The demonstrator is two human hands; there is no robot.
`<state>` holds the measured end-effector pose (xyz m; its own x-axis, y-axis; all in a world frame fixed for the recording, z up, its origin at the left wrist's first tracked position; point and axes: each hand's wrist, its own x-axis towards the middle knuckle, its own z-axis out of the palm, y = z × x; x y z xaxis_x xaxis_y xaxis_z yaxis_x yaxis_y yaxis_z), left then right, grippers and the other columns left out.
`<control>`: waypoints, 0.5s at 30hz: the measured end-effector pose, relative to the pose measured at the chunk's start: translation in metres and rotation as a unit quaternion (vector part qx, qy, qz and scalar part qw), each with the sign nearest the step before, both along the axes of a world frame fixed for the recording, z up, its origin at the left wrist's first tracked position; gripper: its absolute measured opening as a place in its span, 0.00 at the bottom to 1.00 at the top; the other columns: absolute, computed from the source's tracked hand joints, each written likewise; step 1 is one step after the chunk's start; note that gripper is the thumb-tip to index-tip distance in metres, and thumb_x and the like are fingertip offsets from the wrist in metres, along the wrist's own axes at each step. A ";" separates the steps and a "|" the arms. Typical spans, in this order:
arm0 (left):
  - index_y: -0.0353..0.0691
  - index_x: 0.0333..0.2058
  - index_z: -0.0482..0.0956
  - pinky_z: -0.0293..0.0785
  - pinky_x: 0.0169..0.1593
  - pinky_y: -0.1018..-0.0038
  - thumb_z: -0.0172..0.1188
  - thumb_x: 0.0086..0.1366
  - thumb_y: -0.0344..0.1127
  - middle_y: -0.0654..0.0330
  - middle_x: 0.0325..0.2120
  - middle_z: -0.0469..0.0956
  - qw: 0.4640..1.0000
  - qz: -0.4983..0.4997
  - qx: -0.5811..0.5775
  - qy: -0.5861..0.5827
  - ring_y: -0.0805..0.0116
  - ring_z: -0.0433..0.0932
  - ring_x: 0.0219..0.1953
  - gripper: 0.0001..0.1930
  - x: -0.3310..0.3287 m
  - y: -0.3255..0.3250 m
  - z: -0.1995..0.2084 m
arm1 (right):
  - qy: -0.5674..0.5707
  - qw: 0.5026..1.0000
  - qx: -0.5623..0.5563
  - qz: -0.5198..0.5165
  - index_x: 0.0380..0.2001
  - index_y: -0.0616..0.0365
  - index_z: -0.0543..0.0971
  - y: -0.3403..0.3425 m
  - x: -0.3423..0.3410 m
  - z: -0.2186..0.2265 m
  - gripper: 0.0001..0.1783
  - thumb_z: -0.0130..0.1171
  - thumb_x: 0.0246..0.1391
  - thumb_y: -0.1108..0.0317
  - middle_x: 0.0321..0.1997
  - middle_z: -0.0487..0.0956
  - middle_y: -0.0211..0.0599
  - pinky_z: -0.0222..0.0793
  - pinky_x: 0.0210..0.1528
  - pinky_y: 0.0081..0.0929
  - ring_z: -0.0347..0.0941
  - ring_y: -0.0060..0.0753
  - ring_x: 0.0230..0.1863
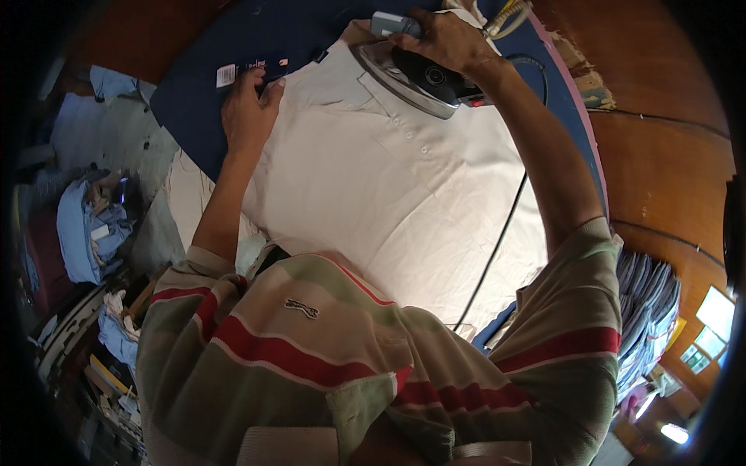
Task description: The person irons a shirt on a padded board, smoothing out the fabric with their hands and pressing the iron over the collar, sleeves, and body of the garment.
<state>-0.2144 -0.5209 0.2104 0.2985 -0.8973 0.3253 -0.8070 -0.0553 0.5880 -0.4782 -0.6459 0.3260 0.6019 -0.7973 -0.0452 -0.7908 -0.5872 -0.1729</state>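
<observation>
A cream button-front shirt (373, 179) lies spread over the dark blue ironing board (210, 46), its collar end at the far side. My right hand (454, 43) is wrapped round the handle of a steam iron (420, 78). The iron's metal soleplate sits on the shirt near the collar, to the right of the button row. At the shirt's left edge my left hand (250, 109) lies with fingers stretched out, touching a dark hang tag (260, 66). Beside those fingers is a white label (226, 75).
A black cord (505, 225) crosses the shirt toward me, and a pale hose (509, 19) coils beyond the iron. Folded dark garments (645, 311) are stacked at right. On the left are a blue cloth bundle (85, 225) and cluttered shelves (101, 388). Brown wood panels (660, 171) stand right.
</observation>
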 end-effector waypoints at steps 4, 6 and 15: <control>0.44 0.42 0.73 0.68 0.43 0.66 0.58 0.55 0.37 0.60 0.40 0.75 0.987 -0.090 -0.114 -0.069 0.61 0.74 0.42 0.14 -0.028 -0.015 0.014 | -0.078 0.991 -0.054 -0.090 0.42 0.57 0.74 0.026 -0.040 0.007 0.28 0.51 0.51 0.42 0.28 0.78 0.52 0.70 0.37 0.38 0.76 0.52 0.33; 0.45 0.42 0.73 0.67 0.44 0.66 0.58 0.54 0.34 0.63 0.41 0.75 0.977 -0.169 -0.127 -0.038 0.62 0.74 0.41 0.14 -0.059 -0.026 0.007 | -0.062 0.984 -0.013 -0.165 0.37 0.57 0.74 0.064 -0.052 0.025 0.26 0.51 0.50 0.43 0.28 0.78 0.53 0.70 0.36 0.41 0.75 0.54 0.33; 0.58 0.63 0.50 0.43 0.61 0.50 0.34 0.68 0.49 0.72 0.64 0.47 0.903 -0.278 0.103 -0.310 0.72 0.46 0.65 0.25 -0.099 -0.062 -0.025 | -0.042 0.912 0.118 -0.391 0.37 0.59 0.73 0.216 -0.111 0.021 0.25 0.55 0.49 0.46 0.24 0.77 0.53 0.70 0.33 0.41 0.76 0.53 0.30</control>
